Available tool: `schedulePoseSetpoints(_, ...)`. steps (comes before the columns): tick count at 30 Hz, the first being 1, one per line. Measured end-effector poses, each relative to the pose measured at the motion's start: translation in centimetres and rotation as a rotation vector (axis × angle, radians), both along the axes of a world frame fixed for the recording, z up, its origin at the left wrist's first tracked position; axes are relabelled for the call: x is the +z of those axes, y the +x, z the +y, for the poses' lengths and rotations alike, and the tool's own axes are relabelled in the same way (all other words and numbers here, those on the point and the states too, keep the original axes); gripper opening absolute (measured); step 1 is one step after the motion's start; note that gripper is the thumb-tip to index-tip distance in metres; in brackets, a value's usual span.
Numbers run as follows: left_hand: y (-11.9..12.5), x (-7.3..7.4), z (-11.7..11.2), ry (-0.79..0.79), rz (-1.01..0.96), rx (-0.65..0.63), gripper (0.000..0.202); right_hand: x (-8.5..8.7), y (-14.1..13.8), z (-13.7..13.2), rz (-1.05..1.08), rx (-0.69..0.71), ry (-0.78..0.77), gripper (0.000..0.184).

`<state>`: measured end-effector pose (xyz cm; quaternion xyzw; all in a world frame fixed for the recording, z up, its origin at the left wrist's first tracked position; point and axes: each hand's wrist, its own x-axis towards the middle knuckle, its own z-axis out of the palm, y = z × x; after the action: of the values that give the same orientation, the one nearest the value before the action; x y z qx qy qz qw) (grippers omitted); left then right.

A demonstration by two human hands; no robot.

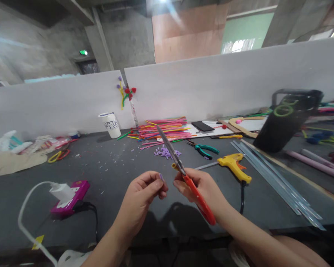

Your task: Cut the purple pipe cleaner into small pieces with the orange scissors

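My left hand [146,194] is closed, pinching a small purple piece [161,177] between thumb and fingertips. In my right hand [202,185] are red-handled scissors [202,202], their blades together and pointing up and away to the left. A short yellowish bit [174,165] shows by the right fingertips; I cannot tell what it is. Both hands hover over the dark table, close together but apart. Just beyond them lies a small heap of cut purple pieces [165,152]. Behind that is a bundle of mostly pink pipe cleaners [164,129].
Right of my hands lie a yellow hot glue gun [233,166], teal-handled pliers [204,150] and clear glue sticks [275,181]. A black bottle [285,122] stands farther right. At left are a magenta power strip [72,198], a paper cup [110,126] and another pair of scissors [59,155].
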<state>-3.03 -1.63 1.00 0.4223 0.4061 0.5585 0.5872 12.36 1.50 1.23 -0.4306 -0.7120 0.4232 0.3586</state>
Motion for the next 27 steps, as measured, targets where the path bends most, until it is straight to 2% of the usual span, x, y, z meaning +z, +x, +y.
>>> schedulePoseSetpoints(2,0.3,-0.3,0.0,-0.057,0.025,-0.091,0.007,0.4,0.0,0.2,0.098,0.019,-0.157,0.014)
schedulePoseSetpoints(4,0.6,-0.5,-0.1,-0.102,0.046,-0.157,0.007,0.4,0.1,0.4,0.144,0.059,-0.234,0.012)
schedulePoseSetpoints(8,1.1,-0.8,-0.1,-0.137,0.059,-0.218,0.007,-0.1,0.5,0.6,0.19,0.154,-0.273,0.011)
schedulePoseSetpoints(11,1.2,-0.9,-0.1,-0.116,0.072,-0.225,0.007,0.0,0.8,0.4,0.168,0.163,-0.287,0.006)
schedulePoseSetpoints(14,1.3,-0.7,0.1,-0.054,0.176,-0.127,0.005,0.2,0.9,0.3,0.12,0.13,-0.235,0.002)
schedulePoseSetpoints(16,1.3,-0.6,0.2,-0.012,0.285,-0.052,0.005,0.0,0.9,0.3,0.089,0.1,-0.139,0.004)
schedulePoseSetpoints(20,1.7,-0.5,0.2,0.006,0.456,-0.018,0.005,-0.7,0.7,0.4,-0.024,0.022,0.005,0.006)
schedulePoseSetpoints(27,1.6,-0.4,0.3,-0.007,0.394,0.02,0.003,-0.6,1.1,0.4,-0.161,-0.011,0.136,0.018)
